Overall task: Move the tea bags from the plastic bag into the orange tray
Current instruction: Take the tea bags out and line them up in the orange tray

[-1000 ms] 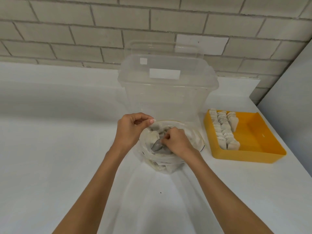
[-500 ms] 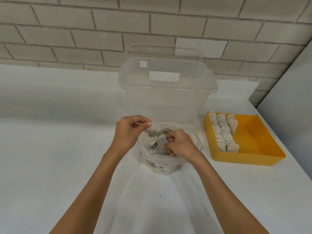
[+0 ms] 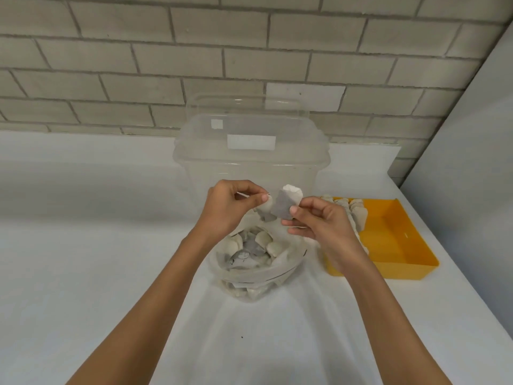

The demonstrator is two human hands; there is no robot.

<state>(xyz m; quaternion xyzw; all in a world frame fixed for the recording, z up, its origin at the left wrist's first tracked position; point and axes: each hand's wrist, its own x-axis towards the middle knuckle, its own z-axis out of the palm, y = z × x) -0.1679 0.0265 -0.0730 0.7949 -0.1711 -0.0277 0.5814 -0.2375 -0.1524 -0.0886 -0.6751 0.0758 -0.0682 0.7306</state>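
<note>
A clear plastic bag point(image 3: 258, 284) with its rim rolled down stands on the white table, holding several pale tea bags point(image 3: 249, 245). Above it my right hand point(image 3: 319, 220) pinches one grey-white tea bag point(image 3: 286, 202) by its lower corner. My left hand point(image 3: 227, 207) pinches a second tea bag point(image 3: 72, 209), partly hidden behind the first one. The two lifted bags touch each other. The orange tray point(image 3: 394, 245) lies to the right, with rows of tea bags point(image 3: 358, 215) along its left side, partly hidden by my right hand.
A large clear plastic tub point(image 3: 249, 162) with a lid stands right behind the bag. A brick wall runs along the table's back edge. A grey panel point(image 3: 472, 162) rises at the right, beyond the tray.
Both hands have risen out of the bag's mouth, each lifting a tea bag. The right hand's bag now hangs well above the rim.
</note>
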